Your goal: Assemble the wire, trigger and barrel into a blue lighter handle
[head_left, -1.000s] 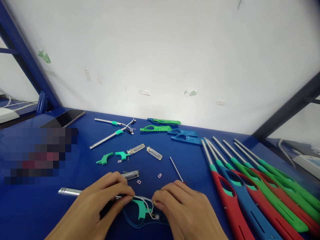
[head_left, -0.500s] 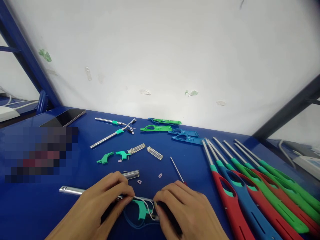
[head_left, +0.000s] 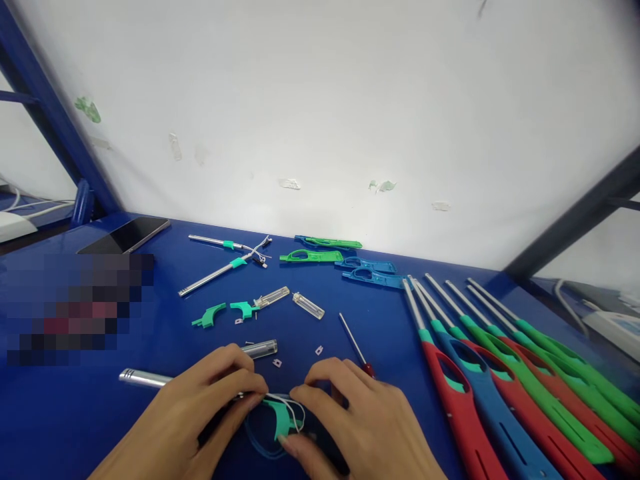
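A white wall (head_left: 320,87) spans the view from ten o'clock through twelve to two, brightest toward its middle and duller in the corner at two. A green patch (head_left: 88,109) marks it at ten; a pale, torn strip (head_left: 289,183) sits near the centre toward eleven. Below runs a blue tabletop (head_left: 60,407), its far edge along the wall's foot. A slanted blue post (head_left: 55,93) stands at ten, with a crossbar (head_left: 17,98) meeting it, and a dark post (head_left: 575,213) leans at three.
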Motion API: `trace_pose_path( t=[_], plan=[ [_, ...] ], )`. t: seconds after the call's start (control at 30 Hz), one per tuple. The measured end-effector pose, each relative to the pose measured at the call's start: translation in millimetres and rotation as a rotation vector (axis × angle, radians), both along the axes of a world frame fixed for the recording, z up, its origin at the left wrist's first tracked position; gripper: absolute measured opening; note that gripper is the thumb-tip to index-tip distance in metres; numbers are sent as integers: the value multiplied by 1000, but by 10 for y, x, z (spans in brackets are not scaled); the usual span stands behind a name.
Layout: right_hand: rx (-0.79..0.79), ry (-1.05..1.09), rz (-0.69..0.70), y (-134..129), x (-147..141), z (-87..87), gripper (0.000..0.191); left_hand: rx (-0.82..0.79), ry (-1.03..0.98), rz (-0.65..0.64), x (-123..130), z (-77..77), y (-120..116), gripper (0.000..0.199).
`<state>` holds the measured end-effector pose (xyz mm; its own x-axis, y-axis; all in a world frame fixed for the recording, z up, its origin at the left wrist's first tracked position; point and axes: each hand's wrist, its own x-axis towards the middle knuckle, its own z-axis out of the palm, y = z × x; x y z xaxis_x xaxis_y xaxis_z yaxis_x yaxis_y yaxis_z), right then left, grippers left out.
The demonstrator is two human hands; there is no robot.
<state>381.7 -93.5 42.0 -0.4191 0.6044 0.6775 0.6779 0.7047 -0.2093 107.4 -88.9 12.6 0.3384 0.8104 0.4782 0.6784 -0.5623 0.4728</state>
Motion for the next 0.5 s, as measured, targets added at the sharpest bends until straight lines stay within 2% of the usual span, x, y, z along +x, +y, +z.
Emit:
trace_pose_path(
  t=[0.33,0.5],
  plan=[
    [-48,54,47,12,9,-22,59,32,5,7,40,-18,2,44],
    [-32,47,76,35,24,-29,56,113,28,-4,40,59,33,41]
  ],
)
